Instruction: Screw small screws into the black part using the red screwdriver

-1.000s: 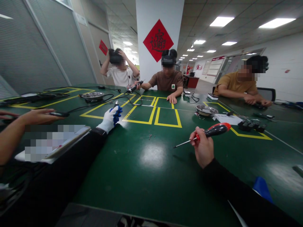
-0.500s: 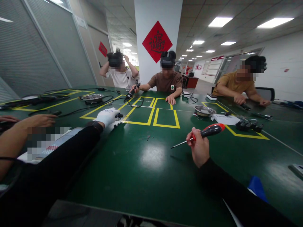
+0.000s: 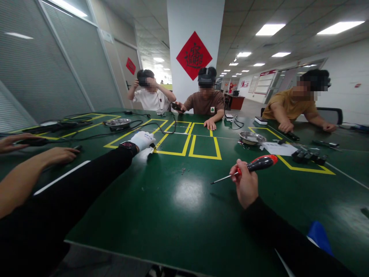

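A screwdriver (image 3: 261, 163) with a black and red handle is held in my right hand (image 3: 246, 184), the fingers closed round its front end. Its thin shaft points left, the tip raised a little over the green table (image 3: 201, 215). My left hand (image 3: 143, 140) wears a white glove and reaches far out over the table. Its fingers are closed on a small black part (image 3: 152, 146), mostly hidden by the glove. Several tiny screws (image 3: 183, 171) lie loose between my two hands.
Metal bowls (image 3: 252, 137) stand at right and left. Near the right one lie white paper (image 3: 278, 148) and black blocks (image 3: 308, 155). Yellow tape (image 3: 205, 157) marks the table. Co-workers sit opposite; another person's hands (image 3: 59, 156) rest at left, near cables (image 3: 95, 137).
My left hand has turned more downward with the black part. My right hand keeps the screwdriver in nearly the same pose. A co-worker opposite has lowered their hands on the headset.
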Action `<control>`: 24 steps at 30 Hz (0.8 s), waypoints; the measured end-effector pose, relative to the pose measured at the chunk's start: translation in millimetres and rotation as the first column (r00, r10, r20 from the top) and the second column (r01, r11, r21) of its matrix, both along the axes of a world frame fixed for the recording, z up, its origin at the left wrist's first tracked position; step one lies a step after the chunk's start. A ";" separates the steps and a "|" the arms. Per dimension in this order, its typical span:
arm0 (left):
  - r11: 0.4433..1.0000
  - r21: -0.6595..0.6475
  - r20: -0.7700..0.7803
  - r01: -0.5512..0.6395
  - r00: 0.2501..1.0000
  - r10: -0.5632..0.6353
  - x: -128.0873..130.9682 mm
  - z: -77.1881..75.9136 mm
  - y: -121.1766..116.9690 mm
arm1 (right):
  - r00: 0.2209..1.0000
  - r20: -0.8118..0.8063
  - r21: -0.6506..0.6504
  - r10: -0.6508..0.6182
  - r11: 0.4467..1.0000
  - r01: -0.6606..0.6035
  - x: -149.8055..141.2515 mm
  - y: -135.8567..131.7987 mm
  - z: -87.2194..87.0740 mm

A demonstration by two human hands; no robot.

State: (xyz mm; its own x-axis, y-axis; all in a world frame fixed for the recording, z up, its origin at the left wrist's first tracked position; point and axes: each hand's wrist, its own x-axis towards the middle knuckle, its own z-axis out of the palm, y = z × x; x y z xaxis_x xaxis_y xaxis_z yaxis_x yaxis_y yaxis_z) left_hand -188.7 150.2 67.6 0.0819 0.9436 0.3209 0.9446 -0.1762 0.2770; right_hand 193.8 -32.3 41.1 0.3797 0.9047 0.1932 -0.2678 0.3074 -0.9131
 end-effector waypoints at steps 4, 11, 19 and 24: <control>0.995 -0.096 -0.047 0.014 0.999 -0.018 10.4 8.7 5.8 | 1.000 -0.006 0.009 -0.018 1.000 0.018 0.2 2.2 -1.8; 0.999 -0.003 0.084 -0.035 0.996 0.035 25.8 26.1 -7.2 | 1.000 -0.018 0.007 -0.010 1.000 0.010 1.6 2.7 -2.2; 0.975 -0.090 0.986 0.202 0.159 0.058 133.7 -4.4 -84.0 | 0.999 -0.037 -0.006 -0.010 1.000 0.010 2.7 1.1 2.9; 0.894 -0.128 0.985 0.430 0.159 0.065 196.4 -30.9 -134.2 | 0.998 -0.050 0.018 -0.049 0.999 0.050 8.8 7.0 -1.3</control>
State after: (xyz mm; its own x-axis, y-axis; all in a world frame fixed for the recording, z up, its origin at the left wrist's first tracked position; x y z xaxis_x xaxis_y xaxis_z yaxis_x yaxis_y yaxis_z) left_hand 7.6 16.0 36.6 0.1335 0.9910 -0.0039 -0.1721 0.0270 0.9847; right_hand 202.6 -25.3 39.8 0.4332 0.8810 0.1903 -0.2968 0.3388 -0.8928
